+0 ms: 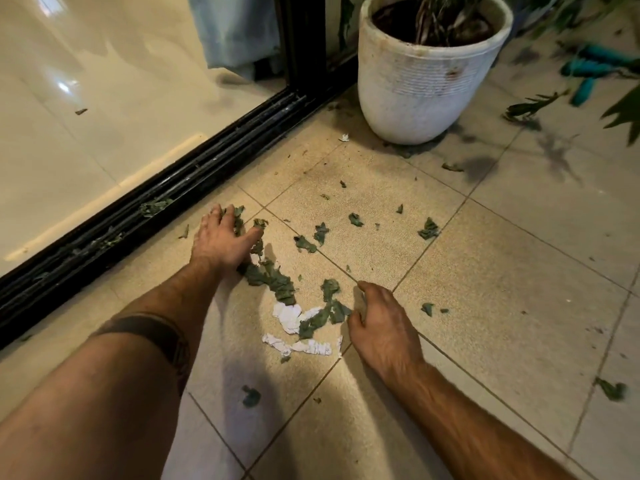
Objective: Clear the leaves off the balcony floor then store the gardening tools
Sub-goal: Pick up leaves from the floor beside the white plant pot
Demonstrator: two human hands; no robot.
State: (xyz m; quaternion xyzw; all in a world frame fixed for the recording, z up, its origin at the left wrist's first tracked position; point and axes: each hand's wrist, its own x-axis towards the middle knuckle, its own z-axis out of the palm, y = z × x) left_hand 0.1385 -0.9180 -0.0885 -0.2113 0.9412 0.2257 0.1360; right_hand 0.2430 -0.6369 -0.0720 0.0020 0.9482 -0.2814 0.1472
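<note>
Torn green leaves point(273, 280) lie in a loose heap on the beige balcony tiles, mixed with white paper scraps point(289, 315). My left hand point(223, 239) lies flat on the floor at the heap's far left end, fingers spread over a few leaves. My right hand point(379, 318) rests on the tile at the heap's right side, fingers curled and apart, holding nothing. More leaf bits point(428, 229) are scattered farther out. Teal-handled gardening tools point(588, 69), blurred, lie on the floor at the far right.
A white ribbed plant pot point(419, 84) stands at the back. The black sliding door track point(166, 199) runs diagonally on the left, with leaves caught in it. Glossy indoor floor point(86, 109) lies beyond it. Plant branches point(533, 105) hang low at the right.
</note>
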